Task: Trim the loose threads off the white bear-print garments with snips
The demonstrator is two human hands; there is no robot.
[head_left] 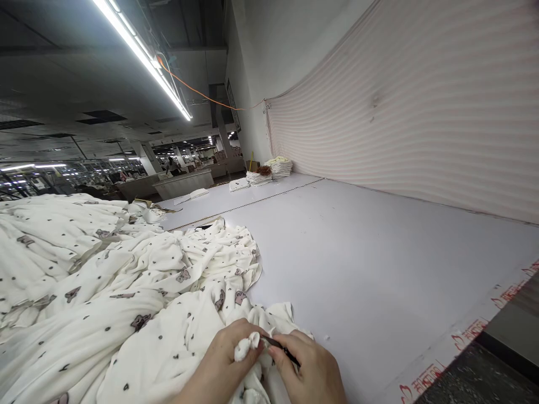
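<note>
My left hand pinches a bunched edge of white fabric, which sticks out between thumb and fingers. Close beside it, my right hand is closed around slim black thread snips. Their tip points left and meets the fabric at my left fingers; the blades are mostly hidden. The fabric belongs to a big heap of white printed cloth with small dark marks and grey-pink figures. This heap spreads under my left forearm and across the table's left side.
The pale table stretches to the right and away, with red-printed tape along its near right edge. Folded stacks stand at the far end. A striped cloth sheet hangs along the wall side. Fluorescent lights run overhead.
</note>
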